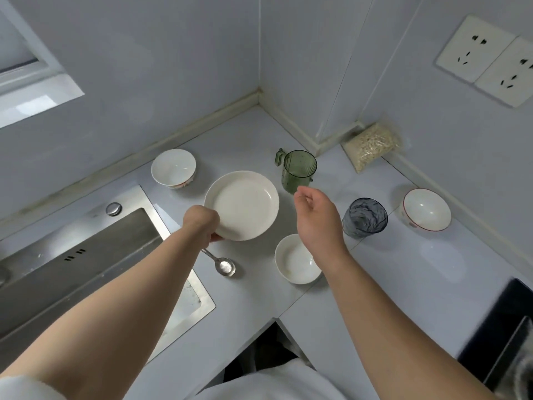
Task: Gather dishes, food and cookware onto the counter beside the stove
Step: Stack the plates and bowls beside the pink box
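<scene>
My left hand [202, 225] grips the near-left rim of a white plate [245, 204] over the counter [403, 269]. My right hand [318, 217] hovers with loosely curled fingers, holding nothing, between a green measuring cup [298, 171] and a small white bowl [294, 261]. A metal spoon [223, 264] lies just below the plate. A white bowl [174, 168] stands at the back left, a red-rimmed bowl [426, 209] at the right, and a dark blue glass [364, 217] beside my right wrist. A bag of noodles [372, 145] leans in the corner.
A steel sink [86, 264] with a round knob [113, 209] fills the left side. The black stove edge [501, 327] shows at the lower right. Wall sockets [490, 59] sit at the upper right. Walls close the counter at the back and right.
</scene>
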A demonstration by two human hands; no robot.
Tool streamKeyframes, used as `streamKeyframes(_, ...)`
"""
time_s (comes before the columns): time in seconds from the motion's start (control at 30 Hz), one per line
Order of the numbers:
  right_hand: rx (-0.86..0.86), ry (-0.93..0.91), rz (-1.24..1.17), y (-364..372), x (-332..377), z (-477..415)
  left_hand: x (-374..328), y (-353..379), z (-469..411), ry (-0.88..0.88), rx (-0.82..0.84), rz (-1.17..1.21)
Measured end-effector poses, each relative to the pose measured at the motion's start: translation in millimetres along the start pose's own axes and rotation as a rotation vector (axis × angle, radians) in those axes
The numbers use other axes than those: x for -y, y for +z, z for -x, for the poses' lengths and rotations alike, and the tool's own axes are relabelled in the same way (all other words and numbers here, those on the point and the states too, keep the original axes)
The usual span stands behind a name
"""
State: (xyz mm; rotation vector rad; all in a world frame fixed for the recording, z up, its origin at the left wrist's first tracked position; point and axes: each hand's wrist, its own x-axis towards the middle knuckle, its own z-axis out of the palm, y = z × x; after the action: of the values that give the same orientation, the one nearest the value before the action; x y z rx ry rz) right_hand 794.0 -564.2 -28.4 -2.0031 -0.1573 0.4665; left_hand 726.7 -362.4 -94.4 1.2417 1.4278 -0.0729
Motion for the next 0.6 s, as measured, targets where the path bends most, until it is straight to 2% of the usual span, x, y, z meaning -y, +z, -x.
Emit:
streamKeyframes(0.23,-0.102,-0.04,-0.131,15.5,17.9,9.8,-3.9,-27.6,44.0,0.003,0.067,0.256)
streamKeyframes(0.4,-0.091,-0.078,-0.161,40.6,30.0,17.9,-2.2,-74.9,72.0,0.051,0.044,0.471)
streamKeyframes(0.6,-0.003,0.105,-0.284,99.3,34.3,10.4,4.9,-136.1,88.5,0.124,-0.003,0.652)
